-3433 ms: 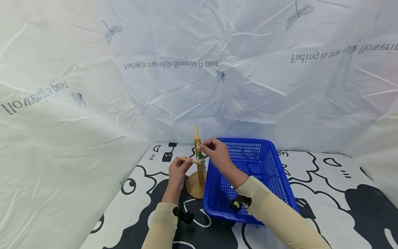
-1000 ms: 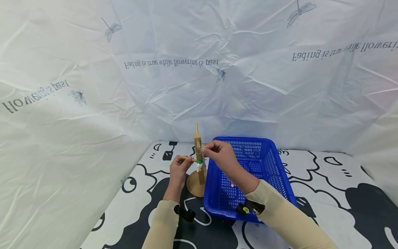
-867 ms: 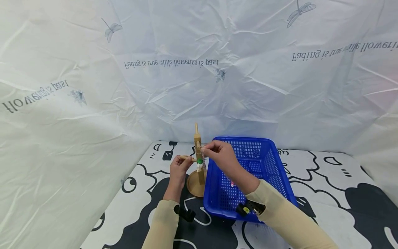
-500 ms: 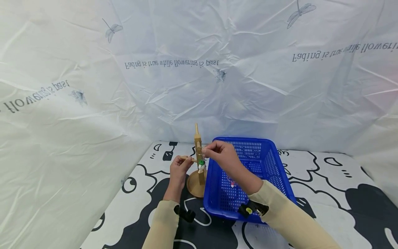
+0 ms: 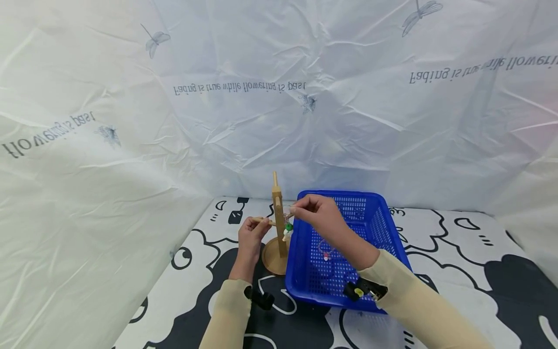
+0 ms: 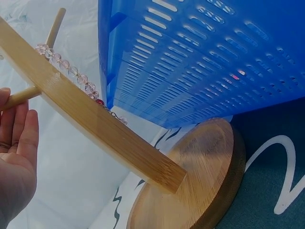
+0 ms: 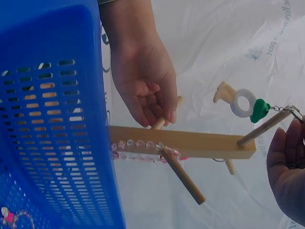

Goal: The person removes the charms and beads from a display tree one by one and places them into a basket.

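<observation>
A wooden stand with a round base and several side pegs stands left of the basket. My left hand pinches one of its pegs between thumb and fingers. On the opposite side, my right hand pinches the metal ring of a keychain. Its chain carries a green piece, a white ring and a beige piece, which dangle. In the right wrist view, the keychain's ring overlaps the tip of an upper peg. A bracelet of clear pink beads hangs on another peg.
Close right of the stand sits a blue perforated basket. Inside it lies a pink beaded bracelet. The tabletop has a black-and-white cartoon print. White printed sheeting rises behind and at the sides.
My right hand has moved right, drawing the keychain from in front of the post to its right side. The left hand stays on its peg. More of the bracelet in the basket shows.
</observation>
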`<state>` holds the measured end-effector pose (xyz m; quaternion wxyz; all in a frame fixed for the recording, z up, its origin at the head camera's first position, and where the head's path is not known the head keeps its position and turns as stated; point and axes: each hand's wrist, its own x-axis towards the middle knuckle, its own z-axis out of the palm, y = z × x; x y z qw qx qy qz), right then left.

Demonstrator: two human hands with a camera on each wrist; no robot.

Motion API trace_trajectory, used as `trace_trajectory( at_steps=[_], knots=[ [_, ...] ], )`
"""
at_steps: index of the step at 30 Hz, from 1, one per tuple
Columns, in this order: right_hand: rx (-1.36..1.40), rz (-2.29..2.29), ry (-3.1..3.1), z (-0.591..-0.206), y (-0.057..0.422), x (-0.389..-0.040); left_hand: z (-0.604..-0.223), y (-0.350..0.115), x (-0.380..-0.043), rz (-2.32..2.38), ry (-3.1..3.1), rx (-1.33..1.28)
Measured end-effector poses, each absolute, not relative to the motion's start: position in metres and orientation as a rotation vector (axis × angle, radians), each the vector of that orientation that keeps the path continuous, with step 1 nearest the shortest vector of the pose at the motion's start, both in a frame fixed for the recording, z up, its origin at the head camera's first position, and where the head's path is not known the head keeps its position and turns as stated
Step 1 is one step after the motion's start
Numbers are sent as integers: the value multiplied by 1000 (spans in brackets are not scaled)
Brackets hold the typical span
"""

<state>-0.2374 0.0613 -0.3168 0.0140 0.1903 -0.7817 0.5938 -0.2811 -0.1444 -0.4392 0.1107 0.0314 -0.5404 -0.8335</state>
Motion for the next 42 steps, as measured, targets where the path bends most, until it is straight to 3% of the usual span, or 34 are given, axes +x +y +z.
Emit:
trace_trajectory(
  at_steps=[16, 42],
  knots=[
    [607, 1723, -2828, -323, 106, -259, -437, -142, -280, -2426, -1604, 142],
    [1005, 1540, -3045, -364, 125, -293, -441, -142, -282, -2424, -1578, 137]
  ],
)
